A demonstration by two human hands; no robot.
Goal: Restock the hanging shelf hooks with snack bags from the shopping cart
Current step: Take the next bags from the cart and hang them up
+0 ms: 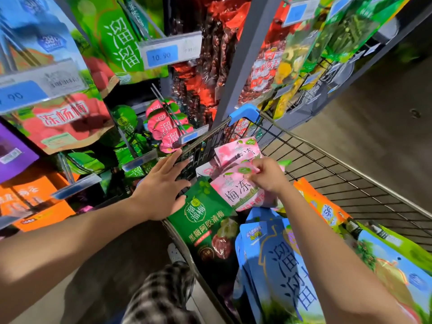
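pinching the top of a pink bag [242, 171] in the cart [327, 164], the right hand [266, 176] is nearer. the matching hook [168, 111] lies up-left, its prong pointing at the person. the left hand [161, 190] hovers by the rim, fingers straight, holding nothing.

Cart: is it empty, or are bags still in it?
Not empty. Pink bags, a green bag and blue bags lie inside the cart; the right hand pinches a pink bag.
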